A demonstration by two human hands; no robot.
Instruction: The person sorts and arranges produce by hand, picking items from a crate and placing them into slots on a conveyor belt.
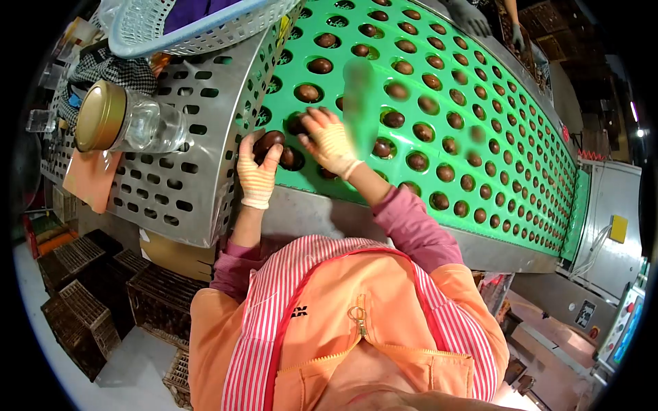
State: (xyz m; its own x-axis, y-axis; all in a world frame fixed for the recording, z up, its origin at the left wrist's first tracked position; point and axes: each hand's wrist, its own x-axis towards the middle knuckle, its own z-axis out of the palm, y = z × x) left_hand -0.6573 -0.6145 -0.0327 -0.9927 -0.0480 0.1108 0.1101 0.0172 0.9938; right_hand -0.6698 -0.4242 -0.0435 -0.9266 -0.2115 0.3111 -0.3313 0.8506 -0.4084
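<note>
My left hand (257, 177), in a striped knitted glove, is closed around a dark brown egg (270, 142) at the near left edge of a green tray-like belt (404, 120). Beside it, my right hand (332, 144), gloved the same way, reaches over the belt with its fingers apart. Its fingertips are at another dark egg (296, 125); whether they grip it I cannot tell. Rows of round hollows in the belt hold several brown eggs, one (308, 93) just beyond my right hand. A blurred smear in the picture covers part of the belt.
A slotted metal plate (181, 147) adjoins the belt's left end, bearing a gold-lidded jar (103, 116). A pale blue basket (205, 38) stands at upper left. Another person's gloved hand (469, 19) is at the far edge. Dark crates (161, 294) stand on the floor at left.
</note>
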